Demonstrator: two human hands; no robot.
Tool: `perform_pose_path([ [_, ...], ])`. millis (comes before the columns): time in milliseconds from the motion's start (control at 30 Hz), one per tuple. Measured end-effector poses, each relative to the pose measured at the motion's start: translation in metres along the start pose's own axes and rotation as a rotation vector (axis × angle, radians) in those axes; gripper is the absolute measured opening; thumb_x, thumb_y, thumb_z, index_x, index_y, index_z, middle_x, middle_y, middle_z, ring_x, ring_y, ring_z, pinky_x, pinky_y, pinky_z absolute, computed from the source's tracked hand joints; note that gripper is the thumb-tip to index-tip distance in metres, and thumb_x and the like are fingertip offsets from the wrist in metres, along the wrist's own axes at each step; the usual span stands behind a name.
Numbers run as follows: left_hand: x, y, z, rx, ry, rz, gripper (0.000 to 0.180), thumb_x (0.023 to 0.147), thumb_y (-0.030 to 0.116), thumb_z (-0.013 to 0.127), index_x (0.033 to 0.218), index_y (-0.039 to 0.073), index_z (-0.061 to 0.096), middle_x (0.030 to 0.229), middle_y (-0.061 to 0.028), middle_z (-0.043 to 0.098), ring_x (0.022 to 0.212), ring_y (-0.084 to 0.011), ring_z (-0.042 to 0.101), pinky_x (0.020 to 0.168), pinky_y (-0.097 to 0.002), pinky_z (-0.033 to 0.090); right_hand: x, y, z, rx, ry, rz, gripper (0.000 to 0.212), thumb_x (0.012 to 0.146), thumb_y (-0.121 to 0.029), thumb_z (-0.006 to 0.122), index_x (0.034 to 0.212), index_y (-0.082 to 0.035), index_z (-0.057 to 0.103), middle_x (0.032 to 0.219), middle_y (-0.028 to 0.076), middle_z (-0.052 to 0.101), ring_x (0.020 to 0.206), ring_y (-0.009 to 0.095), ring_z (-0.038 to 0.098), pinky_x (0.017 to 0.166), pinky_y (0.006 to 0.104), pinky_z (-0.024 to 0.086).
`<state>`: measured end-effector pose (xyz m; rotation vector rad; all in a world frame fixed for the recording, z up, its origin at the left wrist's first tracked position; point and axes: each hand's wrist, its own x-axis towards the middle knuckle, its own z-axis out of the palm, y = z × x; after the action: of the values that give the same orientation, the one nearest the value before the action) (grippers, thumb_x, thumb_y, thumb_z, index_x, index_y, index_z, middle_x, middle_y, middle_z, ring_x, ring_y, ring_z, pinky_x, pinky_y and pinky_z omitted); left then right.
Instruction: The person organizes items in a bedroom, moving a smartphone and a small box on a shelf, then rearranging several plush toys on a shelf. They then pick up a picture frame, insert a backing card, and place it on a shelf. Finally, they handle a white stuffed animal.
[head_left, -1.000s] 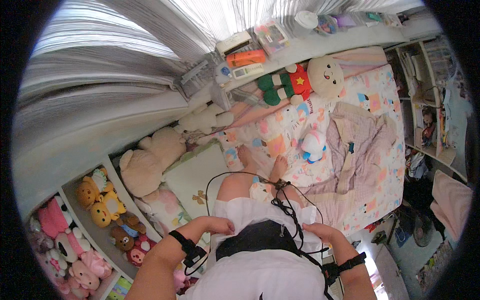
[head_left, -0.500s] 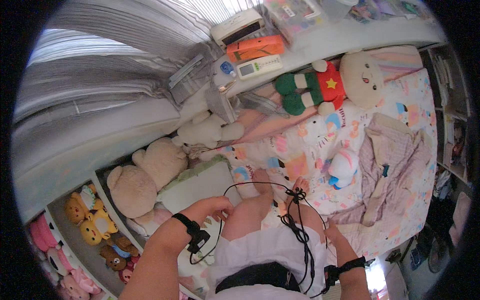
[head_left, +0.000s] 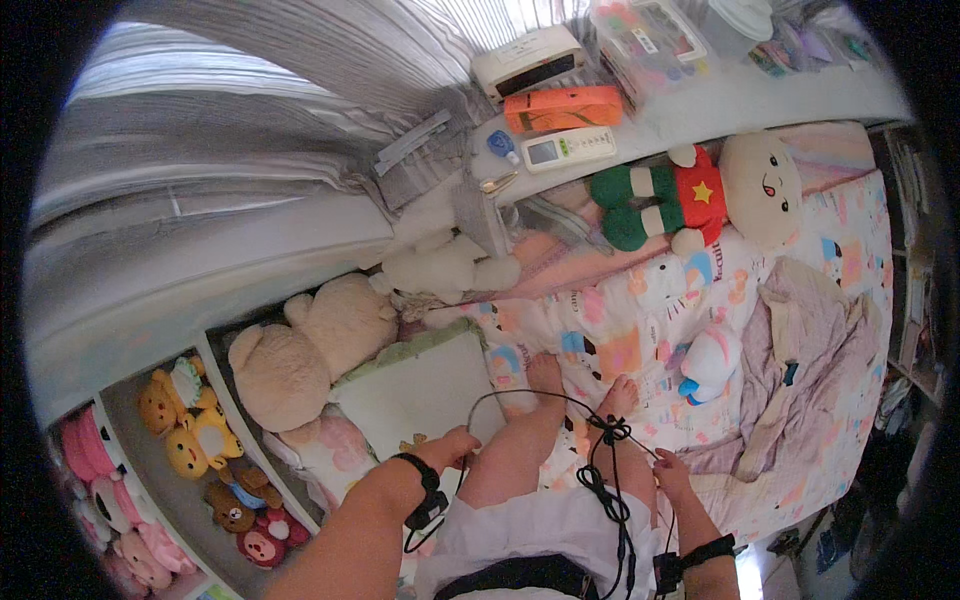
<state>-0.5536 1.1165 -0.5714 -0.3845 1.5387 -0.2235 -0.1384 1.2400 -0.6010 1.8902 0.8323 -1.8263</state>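
A black cable point(head_left: 540, 396) arches across my bare legs, with a knotted bundle of loops point(head_left: 603, 480) hanging between my knees. My left hand point(head_left: 455, 446) is closed by my left knee, its fingers on the cable's left side. On the other side, my right hand point(head_left: 672, 470) pinches the cable's right stretch between thumb and fingers. Each wrist wears a black strap with a small box, the left box point(head_left: 427, 508) having a cable end running to it. The fingertips of my left hand are partly hidden.
I sit on a bed with a printed sheet point(head_left: 640, 310). A green-edged pillow point(head_left: 430, 390), a white plush point(head_left: 712, 362), a crumpled lilac blanket point(head_left: 800, 350) and a large rabbit doll point(head_left: 700, 195) lie around. Plush toys point(head_left: 205, 440) fill shelf compartments at left. A remote point(head_left: 568, 148) rests on the ledge.
The whole view has shifted, so the room appears further right and lower. My right hand has come up a little along the cable, and the cable's arch stays over my legs.
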Motion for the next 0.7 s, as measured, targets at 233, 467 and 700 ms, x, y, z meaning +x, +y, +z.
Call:
perform_pose_path([
  [233,-0.122,0.112,0.016,0.219,-0.228,0.805,0.03,0.077,0.008,0.051,0.107,0.008,0.052,0.083,-0.0046,0.056,0.073,-0.0157,0.053,0.06,-0.0275,0.044,0.001,-0.097,0.027,-0.607,0.113,-0.62,0.076,0.055,-0.024,0.069,0.121,-0.008,0.036,0.119,0.024,0.037,0.111,0.036,0.035,0.09,0.0424,0.03],
  [467,-0.272,0.167,0.012,0.138,-0.904,1.577,0.019,0.071,-0.005,0.055,0.09,0.0,0.059,0.083,-0.0069,0.057,0.081,-0.0168,0.052,0.071,-0.0269,0.041,0.03,-0.174,0.048,-0.339,-0.447,-0.879,0.032,0.064,-0.011,0.057,0.094,-0.006,0.046,0.093,0.012,0.048,0.09,0.024,0.045,0.078,0.0345,0.037],
  [700,-0.269,0.17,-0.031,0.422,-0.613,1.737,0.023,0.073,0.005,0.057,0.095,0.0,0.057,0.089,-0.0107,0.055,0.08,-0.022,0.052,0.07,-0.0303,0.041,-0.019,-0.293,-0.035,0.659,-0.123,-0.624,0.011,0.07,-0.007,0.047,0.08,-0.01,0.044,0.059,0.0,0.043,0.038,0.009,0.038,0.032,0.0213,0.03],
])
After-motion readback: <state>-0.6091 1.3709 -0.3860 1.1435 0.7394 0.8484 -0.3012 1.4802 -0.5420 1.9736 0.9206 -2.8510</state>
